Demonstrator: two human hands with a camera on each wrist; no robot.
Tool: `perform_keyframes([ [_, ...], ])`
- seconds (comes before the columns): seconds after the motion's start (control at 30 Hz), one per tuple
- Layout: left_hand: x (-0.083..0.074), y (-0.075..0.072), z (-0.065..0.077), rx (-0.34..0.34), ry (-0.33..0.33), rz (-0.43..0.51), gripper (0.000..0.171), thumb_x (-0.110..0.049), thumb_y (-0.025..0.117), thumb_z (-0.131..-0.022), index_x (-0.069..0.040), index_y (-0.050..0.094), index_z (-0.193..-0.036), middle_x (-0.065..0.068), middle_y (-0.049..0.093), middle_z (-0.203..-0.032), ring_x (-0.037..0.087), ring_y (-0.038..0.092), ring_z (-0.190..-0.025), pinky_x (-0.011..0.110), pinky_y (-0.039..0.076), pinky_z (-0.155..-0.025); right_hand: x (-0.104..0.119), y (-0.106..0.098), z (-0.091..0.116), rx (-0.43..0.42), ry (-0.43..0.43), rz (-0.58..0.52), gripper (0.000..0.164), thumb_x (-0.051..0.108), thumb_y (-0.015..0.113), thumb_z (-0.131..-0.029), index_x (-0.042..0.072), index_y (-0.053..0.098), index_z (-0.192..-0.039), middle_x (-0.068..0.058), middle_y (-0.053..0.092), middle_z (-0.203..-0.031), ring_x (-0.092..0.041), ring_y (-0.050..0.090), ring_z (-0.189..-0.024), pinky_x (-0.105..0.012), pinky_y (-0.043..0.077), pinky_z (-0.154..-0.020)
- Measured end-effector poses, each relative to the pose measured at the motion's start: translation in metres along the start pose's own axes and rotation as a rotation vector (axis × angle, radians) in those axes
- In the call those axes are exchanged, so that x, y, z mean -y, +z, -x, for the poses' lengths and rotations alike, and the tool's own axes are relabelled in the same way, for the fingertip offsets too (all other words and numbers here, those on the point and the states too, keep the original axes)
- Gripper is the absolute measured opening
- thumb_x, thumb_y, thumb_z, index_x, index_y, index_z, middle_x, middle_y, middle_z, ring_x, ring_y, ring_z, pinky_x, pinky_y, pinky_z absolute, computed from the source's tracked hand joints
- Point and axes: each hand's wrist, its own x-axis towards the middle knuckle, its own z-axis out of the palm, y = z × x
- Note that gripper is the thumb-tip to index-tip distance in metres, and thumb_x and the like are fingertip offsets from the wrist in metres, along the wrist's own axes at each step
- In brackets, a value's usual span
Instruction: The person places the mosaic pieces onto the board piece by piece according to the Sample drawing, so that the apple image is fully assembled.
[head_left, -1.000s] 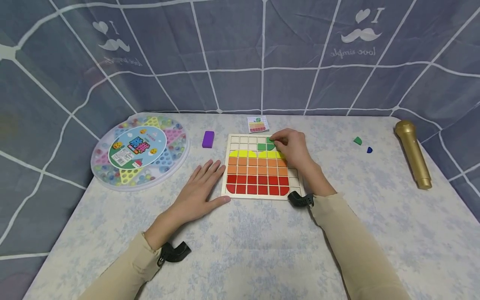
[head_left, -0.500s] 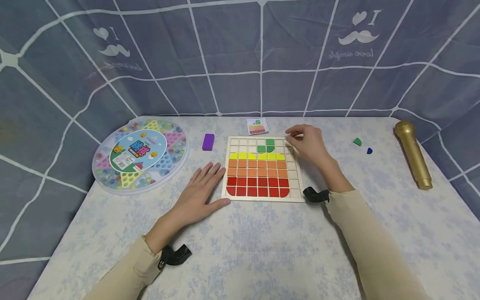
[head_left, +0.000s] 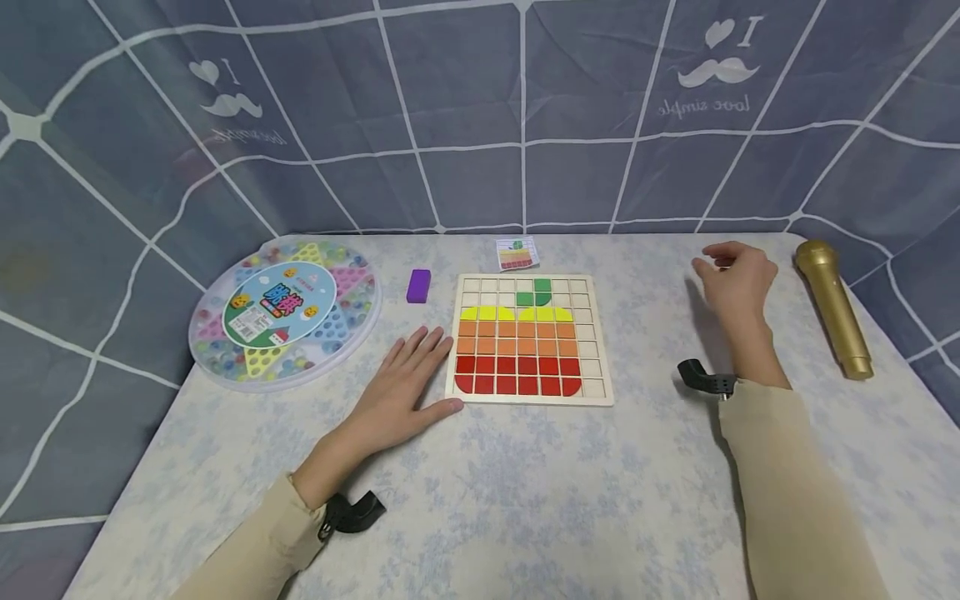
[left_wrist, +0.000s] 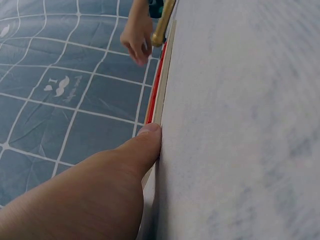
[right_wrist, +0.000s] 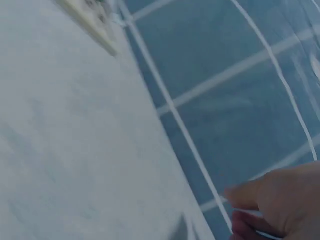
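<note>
A wooden grid board (head_left: pixel 596 367) lies in the middle of the table. Red pieces (head_left: pixel 517 375), orange pieces (head_left: pixel 517 337), yellow half-round pieces (head_left: pixel 546 314) and green pieces (head_left: pixel 542 292) sit in its cells. Flat on the table, the left hand (head_left: pixel 401 387) rests with its spread fingers against the board's left edge; its thumb (left_wrist: pixel 142 140) touches the near corner. Well right of the board, the right hand (head_left: pixel 738 279) is above the table with loosely bent fingers, and nothing shows between thumb and fingertips. It hides the spot where two small pieces lay. The right wrist view is blurred.
A picture card (head_left: pixel 517 252) lies behind the board. Left of it are a purple block (head_left: pixel 418 286) and a round marble game box (head_left: pixel 352 333). At the far right lies a gold microphone-shaped object (head_left: pixel 834 312). A grey-blue curtain (head_left: pixel 465 108) hangs behind the table.
The right hand has left the green piece at the board's upper right and moved right, over the loose green and blue pieces. The left hand has stayed in place.
</note>
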Motion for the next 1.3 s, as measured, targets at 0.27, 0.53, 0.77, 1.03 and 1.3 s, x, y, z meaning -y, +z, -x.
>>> perform_keyframes([
  [0.27, 0.002, -0.003, 0.004, -0.007, -0.005, -0.006, 0.093, -0.054, 0.069, -0.097, -0.010, 0.028, -0.168, 0.012, 0.022, -0.176, 0.035, 0.012, -0.165, 0.055, 0.006, -0.134, -0.027, -0.030, -0.005, 0.159, 0.258, 0.220, 0.043, 0.013, 0.057, -0.094, -0.014, 0.065, -0.126, -0.036, 0.060, -0.122, -0.054, 0.045, -0.128, -0.060, 0.035, -0.113],
  [0.53, 0.001, -0.003, 0.001, -0.010, -0.004, 0.006, 0.094, -0.054, 0.069, -0.097, -0.010, 0.027, -0.168, 0.012, 0.021, -0.176, 0.034, 0.011, -0.165, 0.055, 0.005, -0.134, -0.032, -0.043, -0.005, 0.179, 0.282, 0.230, 0.028, 0.013, 0.070, -0.093, -0.015, 0.071, -0.096, -0.032, 0.061, -0.100, -0.054, 0.046, -0.111, -0.062, 0.036, -0.103],
  [0.77, -0.001, -0.002, -0.001, -0.005, -0.001, -0.007, 0.094, -0.055, 0.068, -0.097, -0.010, 0.027, -0.168, 0.011, 0.021, -0.176, 0.033, 0.011, -0.165, 0.053, 0.005, -0.134, -0.035, -0.051, -0.007, 0.217, 0.353, 0.194, 0.041, 0.015, 0.075, -0.093, 0.014, 0.067, -0.053, -0.014, 0.061, -0.079, -0.057, 0.042, -0.116, -0.064, 0.033, -0.107],
  [1.03, -0.002, -0.001, -0.001, -0.004, 0.000, -0.015, 0.093, -0.056, 0.067, -0.097, -0.009, 0.027, -0.168, 0.012, 0.022, -0.176, 0.033, 0.011, -0.165, 0.053, 0.006, -0.134, -0.031, -0.057, -0.011, 0.335, 0.384, 0.113, 0.040, 0.012, 0.076, -0.093, 0.022, 0.071, -0.055, 0.013, 0.052, -0.053, -0.035, 0.044, -0.097, -0.058, 0.030, -0.112],
  [1.3, 0.000, 0.001, 0.001, -0.018, 0.012, -0.001, 0.092, -0.052, 0.069, -0.098, -0.008, 0.028, -0.167, 0.014, 0.023, -0.175, 0.035, 0.013, -0.164, 0.055, 0.007, -0.134, -0.032, -0.056, -0.011, 0.371, 0.420, 0.114, 0.042, 0.014, 0.075, -0.095, 0.024, 0.070, -0.054, -0.004, 0.060, -0.076, -0.048, 0.040, -0.120, -0.061, 0.026, -0.121],
])
